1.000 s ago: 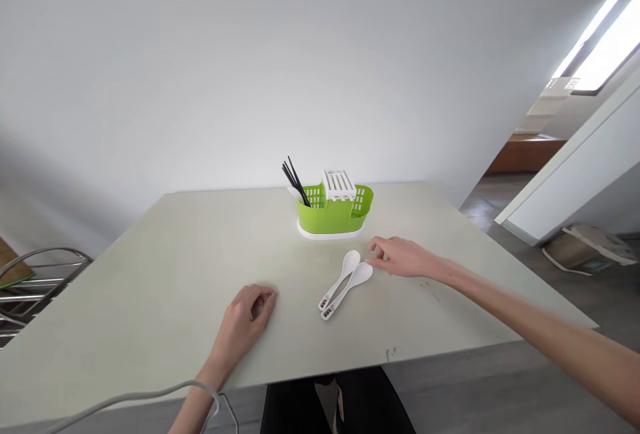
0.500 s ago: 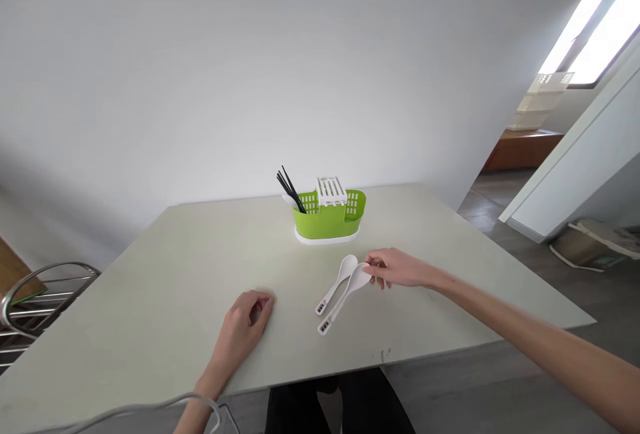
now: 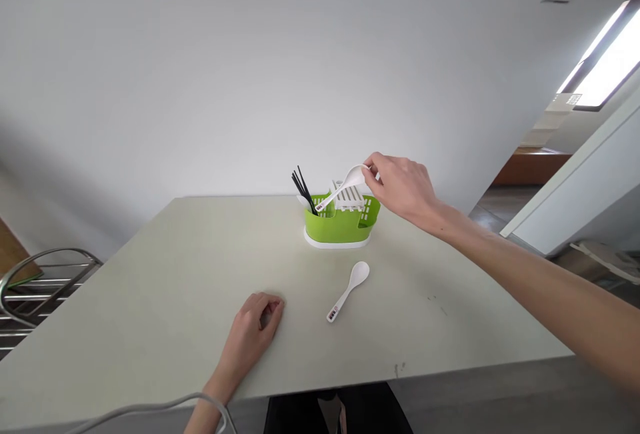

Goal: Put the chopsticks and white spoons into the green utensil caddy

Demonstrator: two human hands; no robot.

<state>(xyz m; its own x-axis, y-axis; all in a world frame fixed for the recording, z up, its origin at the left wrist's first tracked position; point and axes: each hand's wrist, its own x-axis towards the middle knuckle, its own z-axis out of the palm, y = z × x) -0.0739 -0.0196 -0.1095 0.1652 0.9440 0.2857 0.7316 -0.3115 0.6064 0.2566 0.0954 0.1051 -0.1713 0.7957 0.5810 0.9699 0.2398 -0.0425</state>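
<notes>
My right hand (image 3: pixel 400 184) pinches a white spoon (image 3: pixel 354 176) by its bowl, high above the table's far part. The handle slants down to the left, its labelled end at the left compartment of a green cutlery basket (image 3: pixel 337 229). Whether the tip is inside the rim I cannot tell. Black chopsticks (image 3: pixel 304 189) lean in that compartment, beside a white piece (image 3: pixel 303 201) mostly hidden by them. A second white spoon (image 3: pixel 350 289) lies on the table in front of the basket. My left hand (image 3: pixel 255 324) rests on the tabletop, fingers curled to the thumb, holding nothing.
The pale table (image 3: pixel 175 274) meets a plain wall behind the basket. A white slatted piece (image 3: pixel 349 199) bridges the basket's middle. A grey cable (image 3: pixel 150 406) crosses near my left wrist. A metal-framed chair (image 3: pixel 45 287) stands at the left.
My right hand has lifted one of the two spoons off the table and carried it up and away to the basket. My left hand stays at its place on the table.
</notes>
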